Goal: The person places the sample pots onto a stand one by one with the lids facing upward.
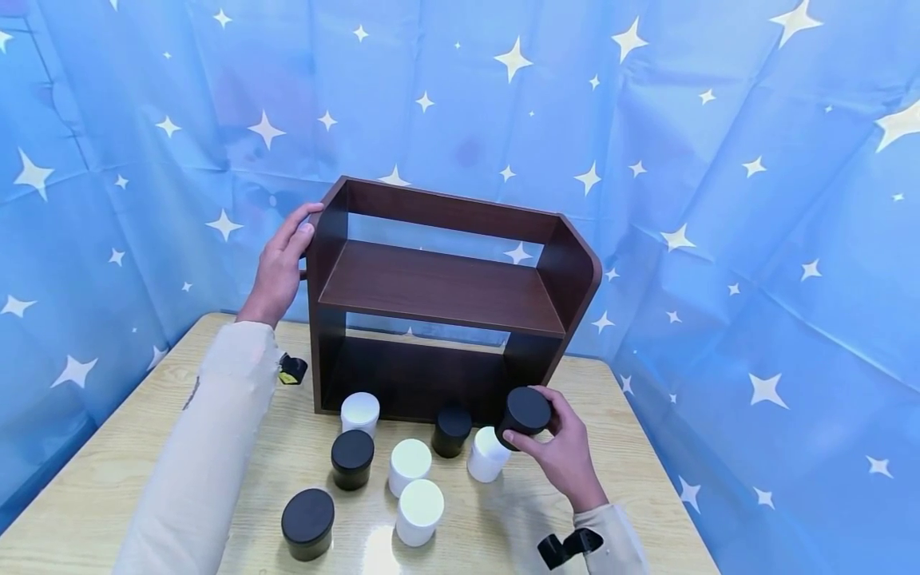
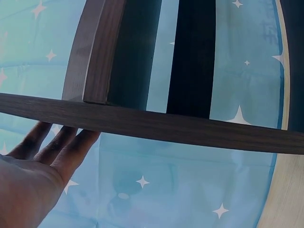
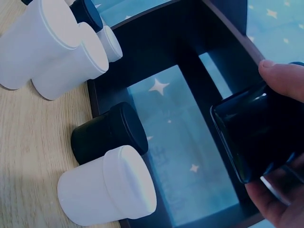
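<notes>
A dark brown two-tier wooden shelf [image 1: 442, 291] stands on the table, tilted in the head view. My left hand [image 1: 280, 259] is at its upper left side; the left wrist view shows straight fingers [image 2: 78, 147] against the side panel [image 2: 156, 124]. My right hand [image 1: 564, 451] grips a black lidded jar [image 1: 528, 411] between thumb and fingers, raised in front of the shelf's lower right. In the right wrist view, this black jar [image 3: 251, 135] is held above a white jar [image 3: 107, 187] and another black jar [image 3: 109, 133], both on the table.
More jars stand in front of the shelf: a black one [image 1: 307, 523] nearest on the left, another black one [image 1: 352, 459] behind it, and white ones [image 1: 419, 511] in the middle. A blue star-patterned curtain [image 1: 460, 96] hangs behind the wooden table [image 1: 632, 495].
</notes>
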`<move>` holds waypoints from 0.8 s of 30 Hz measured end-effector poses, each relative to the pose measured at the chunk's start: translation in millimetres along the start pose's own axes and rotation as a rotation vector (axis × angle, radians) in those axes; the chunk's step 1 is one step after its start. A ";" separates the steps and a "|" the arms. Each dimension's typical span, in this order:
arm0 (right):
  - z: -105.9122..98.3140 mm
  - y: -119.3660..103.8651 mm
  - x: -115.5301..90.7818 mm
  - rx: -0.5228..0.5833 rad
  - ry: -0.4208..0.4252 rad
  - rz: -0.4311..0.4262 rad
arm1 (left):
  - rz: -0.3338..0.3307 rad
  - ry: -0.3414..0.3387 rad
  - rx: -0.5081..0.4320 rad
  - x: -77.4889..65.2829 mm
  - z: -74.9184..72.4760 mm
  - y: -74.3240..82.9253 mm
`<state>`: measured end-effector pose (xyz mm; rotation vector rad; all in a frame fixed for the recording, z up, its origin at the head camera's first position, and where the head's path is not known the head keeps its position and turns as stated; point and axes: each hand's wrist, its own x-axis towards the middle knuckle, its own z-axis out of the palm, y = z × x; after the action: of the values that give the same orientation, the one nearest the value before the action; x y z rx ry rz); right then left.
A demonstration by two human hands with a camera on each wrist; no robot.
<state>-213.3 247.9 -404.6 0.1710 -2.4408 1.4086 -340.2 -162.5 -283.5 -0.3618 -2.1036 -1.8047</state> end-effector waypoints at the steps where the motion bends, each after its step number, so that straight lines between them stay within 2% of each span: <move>1: 0.1 -0.5 0.1 0.000 -0.001 -0.006 | 0.001 0.002 0.004 2.0 -0.5 -3.0; 5: 0.5 -2.9 0.3 0.012 -0.007 -0.023 | 0.003 0.005 0.017 6.2 -1.6 -9.3; 12: 0.3 -6.8 2.9 0.004 -0.012 -0.028 | 0.006 0.005 0.011 0.6 -1.2 -0.9; 17: -0.1 -8.2 4.5 -0.004 -0.010 -0.023 | 0.003 0.010 0.006 6.6 -2.6 -10.3; 24: 1.3 -8.0 6.8 -0.012 -0.003 -0.024 | 0.001 0.007 0.010 7.1 -2.7 -10.7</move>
<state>-217.9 243.1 -396.4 0.1990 -2.4411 1.3843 -350.8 -167.1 -289.8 -0.3531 -2.1065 -1.7919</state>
